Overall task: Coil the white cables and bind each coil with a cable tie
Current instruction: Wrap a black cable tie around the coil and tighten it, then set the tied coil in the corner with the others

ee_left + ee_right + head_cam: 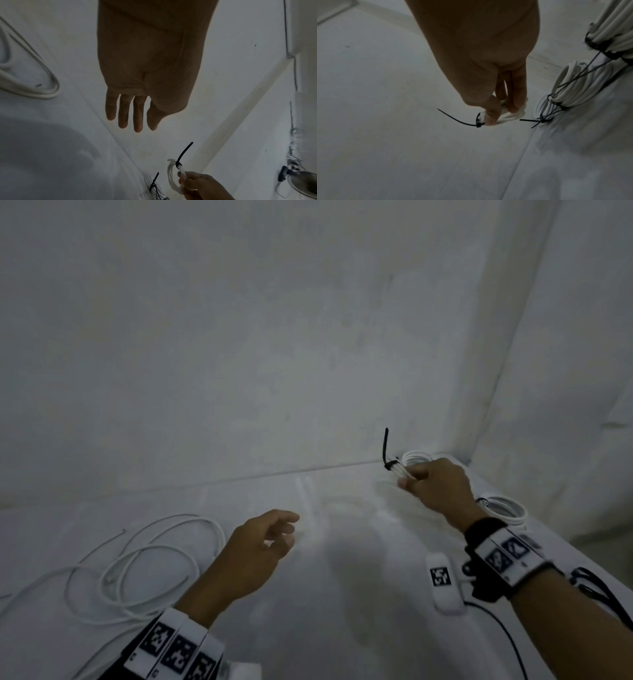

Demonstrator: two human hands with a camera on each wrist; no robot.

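— Where does the work stand?

— The right hand (436, 489) pinches a tied coil (510, 115) of white cable between thumb and fingers, at the right of the head view, close to the wall. A black cable tie (386, 450) cinches it, its tail sticking up. The left hand (263, 546) hangs over the desk (342, 577) with relaxed fingers, grasping nothing.

— And the risk?

— The finished coils (570, 88) sit just beside the held one in the right wrist view, their tie tails crossing. If she sets this coil down among them, its tail may well snag theirs and drag one over.

— Anything else?

— The loose cables (144, 563) at lower left of the head view lie in overlapping loops. Pulling one up quickly could likely knot it with the others.
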